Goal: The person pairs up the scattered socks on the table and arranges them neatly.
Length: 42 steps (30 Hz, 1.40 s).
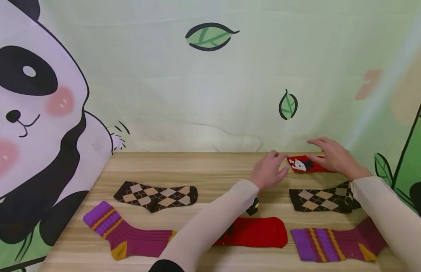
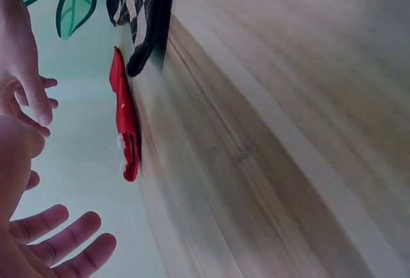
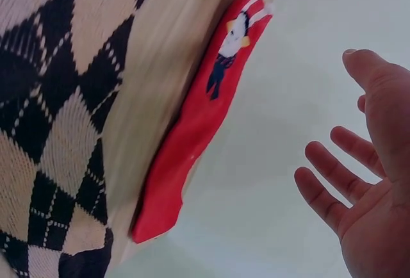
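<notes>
Both hands at far R of table; neither holds anything. L hand (image 1: 269,170): grip wide, fingers loosely bent and apart, just beside the figured end of the red figured sock (image 1: 312,164). R hand (image 1: 336,156): grip wide, thumb well off the fingers, above the sock's other end. Contact can't be confirmed for either.

Red figured sock lies flat on table (image 1: 210,166) near the back wall, figure side up. Hands are prob. set 1 per end so the cloth can be taken evenly.

Others: 2 argyle socks, 1 L (image 1: 156,195), 1 R (image 1: 317,200); 2 purple striped socks, 1 L (image 1: 139,240), 1 R (image 1: 333,243); 1 plainer red sock (image 1: 261,232) at centre, partly behind L forearm. Spacing presumably keeps look-alikes apart and patterns readable. Dark item w/ yellow (image 1: 254,207) under L wrist: mostly hidden, ID n/a.
</notes>
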Each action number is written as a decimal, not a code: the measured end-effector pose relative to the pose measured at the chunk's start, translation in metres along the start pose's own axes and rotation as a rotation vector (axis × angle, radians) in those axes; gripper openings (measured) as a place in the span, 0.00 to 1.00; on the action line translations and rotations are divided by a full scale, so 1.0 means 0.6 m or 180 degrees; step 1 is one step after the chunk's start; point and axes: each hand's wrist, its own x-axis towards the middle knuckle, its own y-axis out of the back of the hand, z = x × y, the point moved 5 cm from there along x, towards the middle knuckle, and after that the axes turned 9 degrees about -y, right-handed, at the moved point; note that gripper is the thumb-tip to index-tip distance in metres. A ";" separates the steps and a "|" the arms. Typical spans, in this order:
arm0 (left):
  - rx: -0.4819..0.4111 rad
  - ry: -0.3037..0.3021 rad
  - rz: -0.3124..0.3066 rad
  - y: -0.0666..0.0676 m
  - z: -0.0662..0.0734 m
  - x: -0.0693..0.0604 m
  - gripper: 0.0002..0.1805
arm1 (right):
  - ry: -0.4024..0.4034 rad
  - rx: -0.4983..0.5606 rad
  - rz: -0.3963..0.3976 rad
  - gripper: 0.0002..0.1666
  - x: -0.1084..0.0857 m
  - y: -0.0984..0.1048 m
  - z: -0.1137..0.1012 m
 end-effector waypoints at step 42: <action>0.0128 0.0215 -0.0968 -0.086 0.038 0.059 0.29 | -0.0960 -0.0105 -0.0742 0.52 0.021 -0.055 0.168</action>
